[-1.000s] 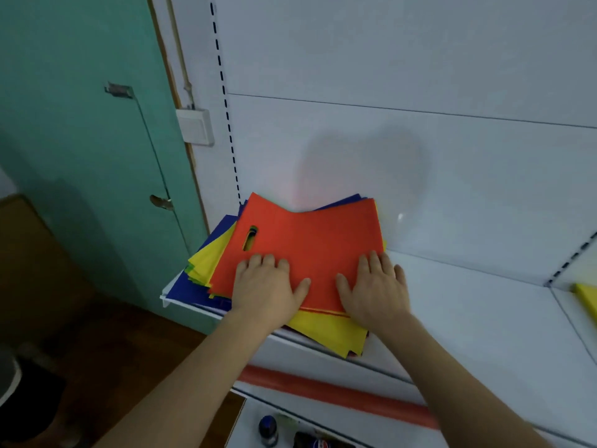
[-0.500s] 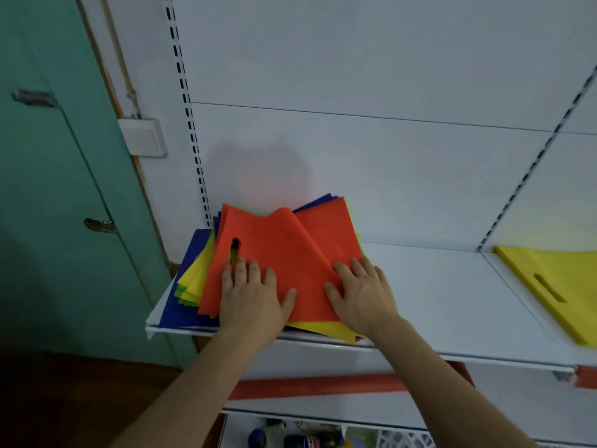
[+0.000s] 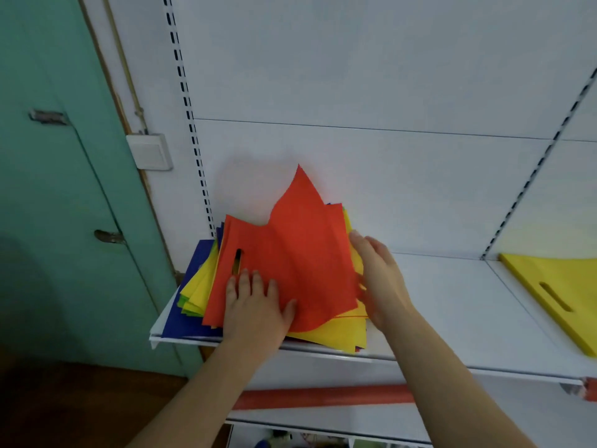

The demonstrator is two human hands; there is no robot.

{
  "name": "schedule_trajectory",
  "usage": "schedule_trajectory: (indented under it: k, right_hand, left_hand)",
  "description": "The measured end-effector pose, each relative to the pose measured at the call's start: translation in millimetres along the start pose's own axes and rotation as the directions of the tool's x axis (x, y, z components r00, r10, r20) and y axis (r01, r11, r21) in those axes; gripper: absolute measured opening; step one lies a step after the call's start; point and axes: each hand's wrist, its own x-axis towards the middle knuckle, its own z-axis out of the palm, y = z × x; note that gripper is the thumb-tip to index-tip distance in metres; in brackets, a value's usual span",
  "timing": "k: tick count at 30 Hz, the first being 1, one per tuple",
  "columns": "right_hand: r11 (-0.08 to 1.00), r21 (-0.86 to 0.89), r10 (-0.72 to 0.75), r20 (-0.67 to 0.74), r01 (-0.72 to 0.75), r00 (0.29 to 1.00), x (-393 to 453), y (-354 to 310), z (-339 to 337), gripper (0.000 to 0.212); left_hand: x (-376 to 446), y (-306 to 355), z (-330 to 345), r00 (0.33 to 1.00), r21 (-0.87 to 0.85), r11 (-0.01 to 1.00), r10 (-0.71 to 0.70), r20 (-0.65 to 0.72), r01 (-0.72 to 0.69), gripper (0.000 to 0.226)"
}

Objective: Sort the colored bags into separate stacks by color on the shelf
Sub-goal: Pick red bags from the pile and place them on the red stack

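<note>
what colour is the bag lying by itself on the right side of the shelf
Yellow. The lone bag with the slot handle shows clearly in the head view.

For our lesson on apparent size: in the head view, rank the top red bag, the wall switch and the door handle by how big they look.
1. Red bag, largest by far.
2. Wall switch.
3. Door handle, smallest.
</note>
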Motion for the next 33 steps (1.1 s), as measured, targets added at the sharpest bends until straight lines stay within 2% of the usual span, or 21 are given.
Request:
schedule_trajectory:
  k: [2, 4, 6, 8, 9, 10, 11, 12, 13, 14, 16, 18, 20, 21, 22, 24, 25, 26, 29, 33]
  right_hand:
    - [0.983, 0.144, 0.122, -0.036, -0.116, 0.992, 13, -12, -14, 0.059]
    - [0.978, 0.133, 0.158, 0.051, -0.163, 0.986, 19, -18, -20, 0.055]
    - [0.992, -0.051, 0.122, 0.169, -0.115, 0.978, 23, -21, -18, 0.064]
    - [0.933, -0.359, 0.038, 0.194, 0.035, 0.98, 27, -22, -12, 0.06]
    - [0.827, -0.546, -0.032, 0.191, 0.133, 0.981, 31, -22, -9, 0.049]
    - [0.655, -0.727, -0.092, 0.193, 0.205, 0.977, 36, -21, -8, 0.035]
    - [0.459, -0.857, -0.137, 0.192, 0.234, 0.972, 40, -21, -8, 0.023]
    - [0.31, -0.923, -0.173, 0.181, 0.229, 0.968, 43, -20, -10, 0.015]
    - [0.24, -0.945, -0.207, 0.173, 0.222, 0.963, 46, -19, -13, 0.009]
    - [0.226, -0.947, -0.247, 0.172, 0.23, 0.954, 48, -18, -19, 0.007]
    - [0.292, -0.91, -0.361, 0.18, 0.294, 0.915, 52, -14, -33, 0.007]
    - [0.393, -0.841, -0.49, 0.15, 0.371, 0.859, 54, -11, -48, 0.015]
    - [0.524, -0.743, -0.566, 0.062, 0.417, 0.822, 54, -11, -61, 0.017]
    - [0.595, -0.673, -0.578, 0.022, 0.439, 0.816, 53, -12, -66, 0.014]
    - [0.659, -0.594, -0.58, -0.01, 0.462, 0.814, 52, -14, -69, 0.009]
    - [0.749, -0.433, -0.576, -0.051, 0.502, 0.816, 46, -18, -71, 0.012]
    - [0.768, -0.377, -0.578, -0.061, 0.517, 0.814, 43, -20, -72, 0.017]
    - [0.774, -0.342, -0.586, -0.068, 0.533, 0.807, 41, -22, -72, 0.018]
    - [0.763, -0.328, -0.608, -0.073, 0.557, 0.791, 33, -21, -73, 0.019]
    - [0.759, -0.41, -0.575, -0.058, 0.505, 0.816, 30, -7, -76, 0.038]
  left_hand:
    - [-1, 0, -1, 1.0, -0.012, 1.0, 0.005, -0.004, -0.005, 0.08]
    - [-2, 0, -1, 1.0, -0.022, 1.0, 0.008, -0.003, -0.008, 0.081]
    - [0, 1, 0, 1.0, -0.039, 0.999, 0.006, 0.006, -0.005, 0.081]
    - [2, 3, -1, 1.0, -0.047, 0.999, 0.015, 0.02, -0.014, 0.08]
    - [3, 5, -1, 0.999, -0.052, 0.998, 0.025, 0.025, -0.024, 0.078]
    - [4, 8, -1, 0.999, -0.063, 0.997, 0.038, 0.026, -0.037, 0.076]
    - [4, 9, -1, 0.998, -0.082, 0.995, 0.057, 0.023, -0.055, 0.075]
    - [5, 11, -1, 0.996, -0.114, 0.99, 0.085, 0.018, -0.082, 0.074]
    - [6, 11, -2, 0.993, -0.157, 0.981, 0.117, 0.005, -0.115, 0.072]
    - [8, 9, -3, 0.989, -0.2, 0.969, 0.144, -0.031, -0.147, 0.07]
    - [13, 0, -6, 0.975, -0.274, 0.946, 0.125, -0.183, -0.172, 0.062]
    - [21, -13, -12, 0.946, -0.373, 0.92, -0.005, -0.324, -0.123, 0.057]
    - [31, -28, -18, 0.925, -0.514, 0.857, -0.166, -0.342, -0.036, 0.065]
    - [38, -34, -21, 0.922, -0.623, 0.782, -0.243, -0.303, 0.002, 0.071]
    - [46, -39, -26, 0.923, -0.749, 0.661, -0.308, -0.232, 0.032, 0.076]
    - [62, -47, -38, 0.932, -0.945, 0.317, -0.359, -0.046, 0.075, 0.082]
    - [68, -50, -44, 0.937, -0.982, 0.172, -0.348, 0.013, 0.078, 0.077]
    - [72, -52, -50, 0.941, -0.996, 0.082, -0.337, 0.014, 0.044, 0.066]
    - [84, -53, -56, 0.935, -0.992, -0.035, -0.338, -0.106, -0.125, 0.022]
    - [84, -50, -52, 0.954, -0.988, -0.112, -0.291, -0.068, -0.104, 0.012]
